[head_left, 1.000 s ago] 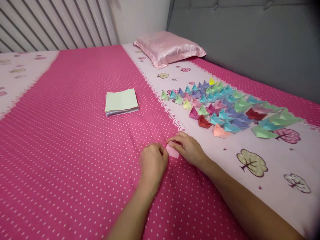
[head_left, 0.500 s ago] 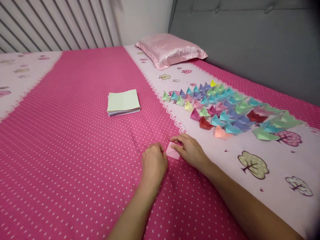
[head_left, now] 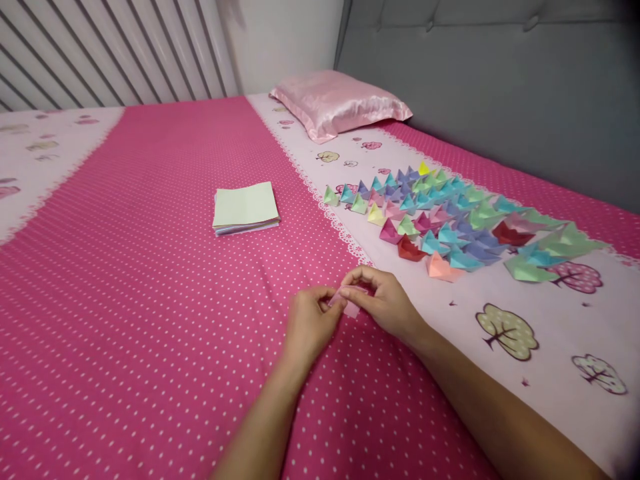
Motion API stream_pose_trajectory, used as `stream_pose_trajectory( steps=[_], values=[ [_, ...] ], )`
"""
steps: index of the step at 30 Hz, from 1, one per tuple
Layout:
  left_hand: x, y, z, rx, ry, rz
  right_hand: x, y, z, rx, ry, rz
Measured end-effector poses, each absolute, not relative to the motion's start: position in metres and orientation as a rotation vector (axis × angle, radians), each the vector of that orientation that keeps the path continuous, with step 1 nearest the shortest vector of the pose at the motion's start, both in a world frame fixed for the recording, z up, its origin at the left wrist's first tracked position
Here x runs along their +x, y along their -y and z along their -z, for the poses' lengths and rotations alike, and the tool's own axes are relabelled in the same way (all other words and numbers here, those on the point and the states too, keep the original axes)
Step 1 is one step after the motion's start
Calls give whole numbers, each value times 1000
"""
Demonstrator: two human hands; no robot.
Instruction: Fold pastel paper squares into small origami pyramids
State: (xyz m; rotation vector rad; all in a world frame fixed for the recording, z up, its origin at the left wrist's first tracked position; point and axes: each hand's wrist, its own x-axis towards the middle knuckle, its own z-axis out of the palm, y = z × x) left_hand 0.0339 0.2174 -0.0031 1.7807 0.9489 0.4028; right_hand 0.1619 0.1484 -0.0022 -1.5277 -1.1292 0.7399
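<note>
A small folded piece of pink paper [head_left: 353,309] is pinched between my two hands, just above or on the dotted pink bedspread. My left hand [head_left: 311,321] grips its left edge between thumb and fingers. From the right, my right hand [head_left: 383,298] closes thumb and curled fingers on its upper part. The fingers hide much of the paper. To the right, rows of folded paper boats [head_left: 465,223] in several colours stand on the pale strip of the bedspread. Beyond my left hand lies a stack of paper sheets [head_left: 246,207], pale green on top.
The bedspread [head_left: 150,320] is deep pink with white dots, edged by pale strips printed with trees. A shiny pink pillow [head_left: 343,103] lies at the back against the grey padded headboard [head_left: 490,87]. A white slatted radiator [head_left: 115,53] stands at the far left.
My left hand has come right and now pinches the pink paper's edge. The paper, flat before, is lifted and tilted between both hands. My right fingers have curled further round it.
</note>
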Motion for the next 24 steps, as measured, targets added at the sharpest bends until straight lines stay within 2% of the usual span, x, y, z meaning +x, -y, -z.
stream_pose_trajectory(
  steps=[10, 24],
  values=[
    [34, -222, -3, 1236, -844, -624, 165, -148, -2, -1526, 999, -618],
    [33, -223, -5, 1243, -799, -543, 168, -145, -8, -1493, 1084, -565]
  ],
)
